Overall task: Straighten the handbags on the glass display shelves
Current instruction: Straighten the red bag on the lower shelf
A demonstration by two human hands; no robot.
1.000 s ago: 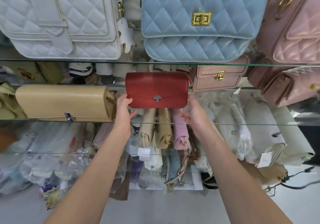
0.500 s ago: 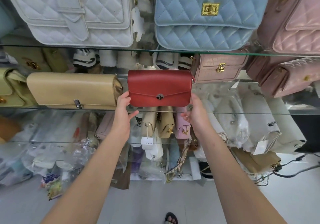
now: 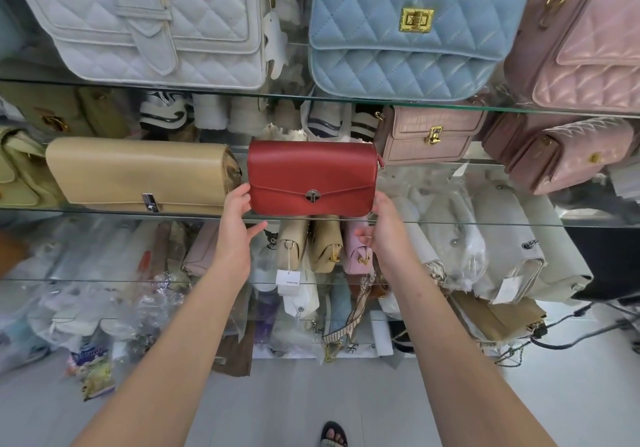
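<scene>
A red flap handbag (image 3: 311, 176) with a small metal clasp stands upright and level on the middle glass shelf (image 3: 104, 212), close to its front edge. My left hand (image 3: 235, 228) touches the bag's lower left end with its fingers, thumb spread free below the shelf edge. My right hand (image 3: 384, 232) touches the lower right end the same way, thumb apart from the bag. A long beige handbag (image 3: 138, 173) lies just left of it. A pink croc-textured handbag (image 3: 426, 135) stands behind and to the right.
On the top shelf stand a white quilted bag (image 3: 145, 21), a blue quilted bag (image 3: 408, 27) and a pink quilted bag (image 3: 588, 38). A mauve bag (image 3: 561, 156) is at the right. Lower shelves hold small bags and plastic-wrapped stock. A sandalled foot (image 3: 333, 434) shows on the floor.
The red handbag has come closer to the shelf's front edge, with both hands staying at its ends. My view has tilted downward, so the floor and a foot now show.
</scene>
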